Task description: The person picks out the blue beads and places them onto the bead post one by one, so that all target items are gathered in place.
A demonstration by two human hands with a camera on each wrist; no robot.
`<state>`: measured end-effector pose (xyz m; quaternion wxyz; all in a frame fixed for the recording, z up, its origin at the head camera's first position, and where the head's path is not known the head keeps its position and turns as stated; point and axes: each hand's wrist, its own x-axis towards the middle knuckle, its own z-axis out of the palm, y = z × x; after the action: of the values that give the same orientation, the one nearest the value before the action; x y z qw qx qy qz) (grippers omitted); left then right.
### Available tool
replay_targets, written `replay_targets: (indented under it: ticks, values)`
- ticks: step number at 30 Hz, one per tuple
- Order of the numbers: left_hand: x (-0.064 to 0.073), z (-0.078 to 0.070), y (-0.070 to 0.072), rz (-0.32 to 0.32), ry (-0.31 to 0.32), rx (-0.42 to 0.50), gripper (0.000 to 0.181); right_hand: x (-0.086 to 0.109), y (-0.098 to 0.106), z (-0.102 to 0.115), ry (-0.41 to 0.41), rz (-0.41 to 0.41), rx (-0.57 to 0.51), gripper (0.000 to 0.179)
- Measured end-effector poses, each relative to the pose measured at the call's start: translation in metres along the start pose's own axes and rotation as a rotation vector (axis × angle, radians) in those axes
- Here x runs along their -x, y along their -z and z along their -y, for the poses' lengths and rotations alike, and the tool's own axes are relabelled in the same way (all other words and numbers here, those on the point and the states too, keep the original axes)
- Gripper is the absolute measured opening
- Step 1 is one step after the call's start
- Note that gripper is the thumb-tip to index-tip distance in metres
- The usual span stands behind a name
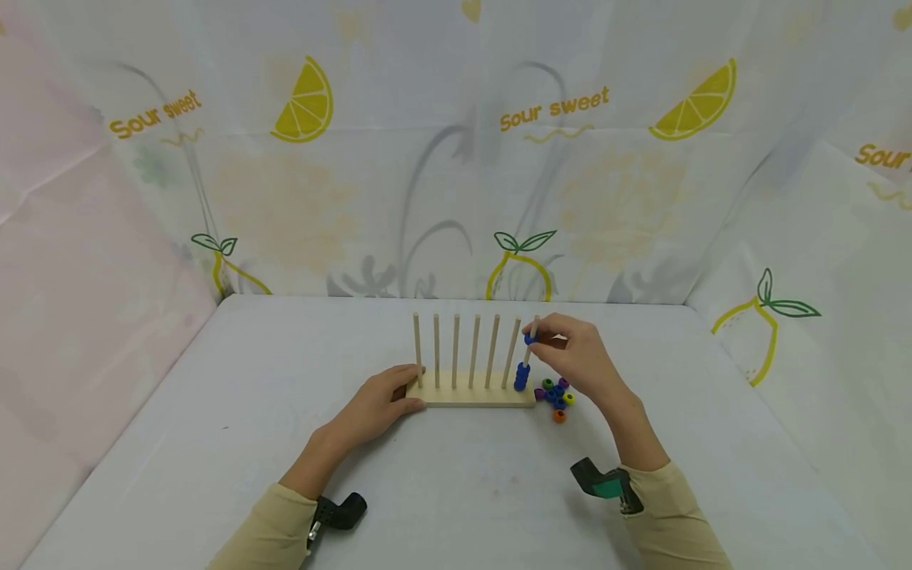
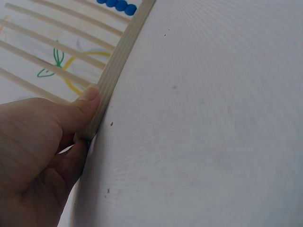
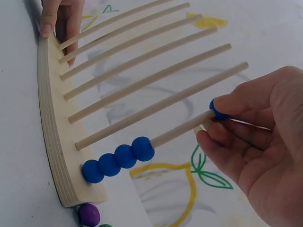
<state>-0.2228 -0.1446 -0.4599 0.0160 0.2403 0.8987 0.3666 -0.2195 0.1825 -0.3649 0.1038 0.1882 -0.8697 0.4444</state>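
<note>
A wooden peg rack (image 1: 470, 400) with several upright pegs stands on the table. My left hand (image 1: 378, 405) grips the left end of its base, and in the left wrist view the thumb (image 2: 87, 101) presses on the base edge. At the rightmost peg (image 3: 182, 128), my right hand (image 1: 573, 352) pinches a blue bead (image 3: 218, 109) near the top, threaded on the peg. Several blue beads (image 3: 118, 158) are stacked at the bottom of that same peg. The other pegs hold no beads.
Loose beads lie in a cluster by the rack's right end, among them an orange bead (image 1: 559, 416), a yellow bead (image 1: 569, 399), a green bead (image 1: 548, 384) and a purple bead (image 3: 89, 214). A lemon-printed cloth (image 1: 427, 198) hangs behind the white table (image 1: 456, 491).
</note>
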Motion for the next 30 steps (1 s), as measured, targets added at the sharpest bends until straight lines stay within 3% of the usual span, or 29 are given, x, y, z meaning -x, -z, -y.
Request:
replay_targets:
  ticks: [11, 20, 30]
  values:
    - [-0.003, -0.005, -0.002, 0.007, -0.011, 0.015, 0.055, 0.003, 0.003, -0.008, -0.041, 0.053, 0.025, 0.009]
    - [-0.001, 0.004, -0.001, 0.008, 0.025, -0.01, 0.058, 0.003, -0.001, -0.01, -0.089, 0.12, 0.03, 0.017]
    - [0.0, 0.004, 0.0, 0.007, 0.009, 0.017, 0.058, 0.001, -0.004, -0.012, -0.086, 0.161, 0.064, 0.013]
